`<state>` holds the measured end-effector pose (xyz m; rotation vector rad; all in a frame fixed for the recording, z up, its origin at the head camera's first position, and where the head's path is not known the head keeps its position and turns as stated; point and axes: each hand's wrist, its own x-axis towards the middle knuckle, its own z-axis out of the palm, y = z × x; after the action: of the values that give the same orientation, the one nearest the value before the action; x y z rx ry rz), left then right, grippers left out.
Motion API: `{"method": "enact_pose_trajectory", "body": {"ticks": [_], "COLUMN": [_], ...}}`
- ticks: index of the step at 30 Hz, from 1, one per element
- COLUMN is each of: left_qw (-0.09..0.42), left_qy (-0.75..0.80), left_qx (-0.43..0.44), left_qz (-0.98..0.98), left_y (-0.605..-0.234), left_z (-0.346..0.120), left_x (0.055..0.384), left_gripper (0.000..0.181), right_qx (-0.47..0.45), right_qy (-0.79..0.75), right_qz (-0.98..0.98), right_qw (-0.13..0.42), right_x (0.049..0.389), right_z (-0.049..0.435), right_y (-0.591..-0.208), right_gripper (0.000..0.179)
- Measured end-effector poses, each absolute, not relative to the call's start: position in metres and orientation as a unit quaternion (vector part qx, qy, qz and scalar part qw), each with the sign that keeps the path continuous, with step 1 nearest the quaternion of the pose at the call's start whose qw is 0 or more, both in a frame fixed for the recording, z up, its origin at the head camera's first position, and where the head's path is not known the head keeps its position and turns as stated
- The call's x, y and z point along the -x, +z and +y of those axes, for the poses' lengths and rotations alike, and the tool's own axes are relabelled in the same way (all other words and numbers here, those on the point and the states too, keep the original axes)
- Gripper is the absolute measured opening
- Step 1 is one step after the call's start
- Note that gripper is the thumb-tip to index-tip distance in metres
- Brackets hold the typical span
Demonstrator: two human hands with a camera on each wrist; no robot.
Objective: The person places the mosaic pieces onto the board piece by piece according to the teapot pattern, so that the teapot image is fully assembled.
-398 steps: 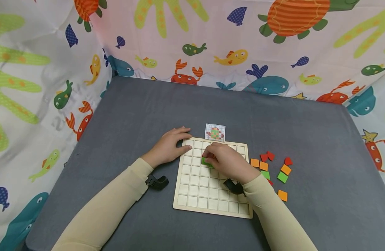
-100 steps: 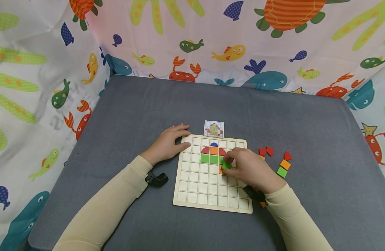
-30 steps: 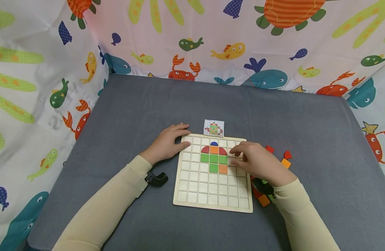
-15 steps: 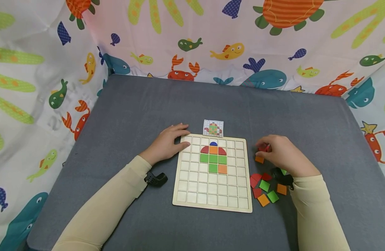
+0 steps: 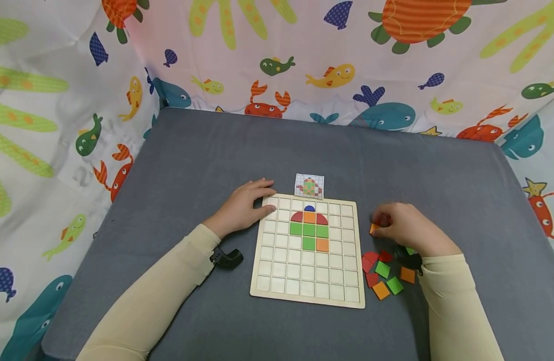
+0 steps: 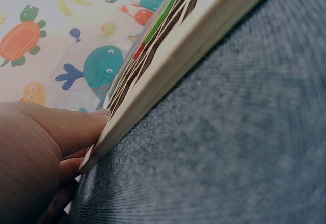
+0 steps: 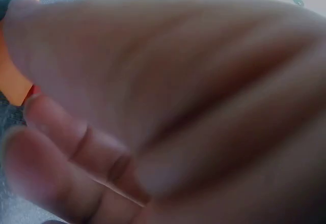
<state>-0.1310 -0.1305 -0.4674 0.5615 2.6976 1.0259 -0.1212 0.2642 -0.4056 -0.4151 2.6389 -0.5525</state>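
Note:
A wooden grid board (image 5: 304,299) lies flat on the table. My left hand (image 5: 241,208) rests at its far left corner, fingers fairly straight; in the left wrist view its thumb (image 6: 84,130) touches the board's top (image 6: 168,66). On the board sit a blue half-round tile (image 5: 309,208), red curved tiles (image 5: 322,219), green square tiles (image 5: 309,229) and orange square tiles (image 5: 322,245). Right of the board, my right hand (image 5: 407,226) pinches an orange square tile (image 5: 374,228), partly hidden by the fingertips. In the right wrist view, that orange tile (image 7: 12,76) shows beside the thumb.
Several loose red (image 5: 371,279), green (image 5: 394,286) and orange tiles (image 5: 381,291) lie by the board's right edge. A small picture card (image 5: 309,186) touches the far edge. A curtain with sea animals (image 5: 380,118) stands behind the grey table (image 5: 213,150).
Over these seconds, green and orange tiles have been set on the board. My right hand has moved from the board to the loose tiles and now pinches an orange one. My left hand stays put.

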Motion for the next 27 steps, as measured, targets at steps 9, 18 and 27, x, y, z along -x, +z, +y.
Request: {"method": "enact_pose_trajectory", "body": {"ticks": [9,18,27], "left_qw": [0.096,0.090,0.093], "left_qy": [0.346,0.349,0.350], "left_qx": [-0.190,-0.198,-0.195], "left_qz": [0.914,0.911,0.912], "left_y": [-0.469,-0.470,-0.469], "left_z": [-0.130,-0.131,-0.131], "left_x": [0.131,0.132,0.131], "left_gripper": [0.049,0.049,0.048], "right_qx": [0.156,0.154,0.154], "right_qy": [-0.205,-0.207,-0.208], "right_qz": [0.946,0.943,0.948], "right_qw": [0.199,0.211,0.185], "right_x": [0.119,0.118,0.114], "right_z": [0.258,0.252,0.249], "right_y": [-0.407,-0.409,-0.402], "right_gripper": [0.012,0.012,0.011]}}
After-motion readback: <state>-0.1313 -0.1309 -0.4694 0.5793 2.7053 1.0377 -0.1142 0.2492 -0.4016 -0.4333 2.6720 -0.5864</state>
